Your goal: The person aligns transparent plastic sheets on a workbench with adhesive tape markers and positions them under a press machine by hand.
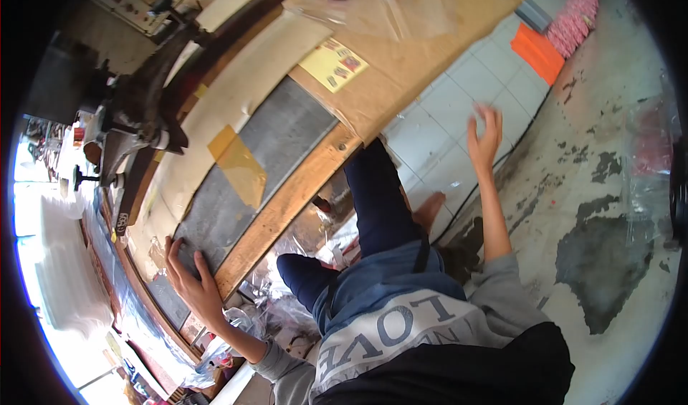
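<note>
My left hand [192,282] lies on the near left part of the workbench, its fingers and thumb spread over the dark grey sheet [283,136] beside the wooden edge strip [287,197]. No object shows in its grasp. Out to the right, my right hand [485,134] is raised in the air above the tiled floor, its fingers apart and partly bent, slightly blurred. It touches nothing that I can see. A piece of amber film or tape [240,167] lies across the grey sheet. Farther along is a yellow printed card [333,64].
A dark metal machine [140,107] with a long curved bar [229,32] stands across the bench. Clear plastic film [387,7] lies on the brown board [416,54]. An orange piece [537,54] and a pink shaggy roll [573,21] rest on the floor near a black cable [512,150].
</note>
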A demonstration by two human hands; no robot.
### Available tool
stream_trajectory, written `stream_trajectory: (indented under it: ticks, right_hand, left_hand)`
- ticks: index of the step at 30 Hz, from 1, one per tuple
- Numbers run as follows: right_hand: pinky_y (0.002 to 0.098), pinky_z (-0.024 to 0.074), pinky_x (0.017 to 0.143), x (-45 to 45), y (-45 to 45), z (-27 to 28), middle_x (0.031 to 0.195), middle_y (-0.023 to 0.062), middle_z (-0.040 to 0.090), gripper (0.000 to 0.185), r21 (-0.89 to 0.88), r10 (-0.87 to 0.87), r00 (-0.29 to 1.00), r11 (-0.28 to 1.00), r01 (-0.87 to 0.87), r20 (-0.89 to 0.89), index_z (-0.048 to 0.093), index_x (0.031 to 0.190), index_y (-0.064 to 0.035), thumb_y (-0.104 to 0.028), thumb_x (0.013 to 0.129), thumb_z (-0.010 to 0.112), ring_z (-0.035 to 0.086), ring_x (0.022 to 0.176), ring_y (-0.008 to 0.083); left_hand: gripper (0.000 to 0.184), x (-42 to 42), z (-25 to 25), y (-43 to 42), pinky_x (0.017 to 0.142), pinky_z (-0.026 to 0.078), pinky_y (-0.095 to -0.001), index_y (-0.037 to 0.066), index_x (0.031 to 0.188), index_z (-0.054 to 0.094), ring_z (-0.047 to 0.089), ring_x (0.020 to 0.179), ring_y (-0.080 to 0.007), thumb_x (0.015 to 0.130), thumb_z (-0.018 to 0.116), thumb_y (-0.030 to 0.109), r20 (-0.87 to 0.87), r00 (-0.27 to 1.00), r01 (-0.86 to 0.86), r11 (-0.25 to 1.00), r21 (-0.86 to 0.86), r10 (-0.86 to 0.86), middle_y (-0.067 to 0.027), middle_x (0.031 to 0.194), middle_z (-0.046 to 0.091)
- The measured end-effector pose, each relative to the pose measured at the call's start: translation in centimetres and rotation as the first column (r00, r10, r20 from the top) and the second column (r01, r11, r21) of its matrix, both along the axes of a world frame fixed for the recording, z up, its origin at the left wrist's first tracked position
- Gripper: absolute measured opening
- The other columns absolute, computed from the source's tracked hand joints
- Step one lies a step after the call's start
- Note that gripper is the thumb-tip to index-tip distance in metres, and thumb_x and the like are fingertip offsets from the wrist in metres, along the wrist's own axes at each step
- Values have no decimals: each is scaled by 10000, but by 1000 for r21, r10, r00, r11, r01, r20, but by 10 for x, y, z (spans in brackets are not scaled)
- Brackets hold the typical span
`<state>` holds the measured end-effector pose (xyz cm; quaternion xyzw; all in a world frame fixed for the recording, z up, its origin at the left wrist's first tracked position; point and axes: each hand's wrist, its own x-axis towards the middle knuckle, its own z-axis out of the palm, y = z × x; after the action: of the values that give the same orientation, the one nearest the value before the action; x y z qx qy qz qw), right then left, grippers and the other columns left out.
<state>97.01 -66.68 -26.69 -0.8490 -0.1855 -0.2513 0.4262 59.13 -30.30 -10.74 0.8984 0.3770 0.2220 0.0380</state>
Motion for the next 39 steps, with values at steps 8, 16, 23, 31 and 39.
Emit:
stream_trajectory:
  ticks: [8, 16, 23, 31, 39]
  right_hand:
    - [492, 483, 877, -105, -132, -386, 1057, 136, 618, 525, 266, 428, -12, 583, 768, -904, 515, 1230, -88, -357, 810, 680, 612, 928, 307]
    - [502, 503, 783, -46, -50, -269, 885, 101, 679, 319, -162, -131, -96, 829, 535, -987, 642, 1020, -78, -308, 799, 638, 662, 822, 294]
    - [336, 545, 721, 11, -39, -217, 802, 143, 695, 170, -259, -211, 742, 964, 51, -636, 626, 944, 43, -59, 821, 567, 701, 777, 236]
    - [286, 473, 672, -29, -40, 128, 843, 134, 686, 370, -208, 470, 625, 671, -712, -623, 667, 1067, -43, 89, 747, 535, 639, 714, 229]
    - [330, 506, 732, -127, -15, 205, 1120, 47, 673, 597, 56, 658, -334, -407, -912, -675, 591, 1275, -155, 36, 710, 565, 613, 827, 235]
  left_hand:
    - [348, 0, -2, -2, 1050, 333, -455, 31, 1228, 527, 448, 1266, -367, 928, 529, 206, 16, 999, -37, 999, -19, 37, -169, 1375, 480]
    - [341, 3, 5, -4, 1032, 354, -453, 39, 1221, 526, 455, 1260, -357, 914, 551, 187, 23, 999, -44, 999, -17, 44, -165, 1377, 477]
    - [295, 4, 6, -6, 1020, 368, -446, 33, 1168, 565, 462, 1253, -351, 890, 582, 130, 83, 996, -32, 999, 36, 29, -149, 1352, 495]
    - [257, 41, -70, -135, 857, 488, -370, -17, 1018, 625, 655, 910, -286, 838, 576, 159, 577, 755, 595, 696, -402, -312, -147, 969, 666]
    - [1167, 194, -166, -191, 1112, 229, -557, 88, 1511, 135, 390, 1320, -322, 698, 402, 881, 583, 721, 267, -927, 265, 375, -226, 1332, 481]
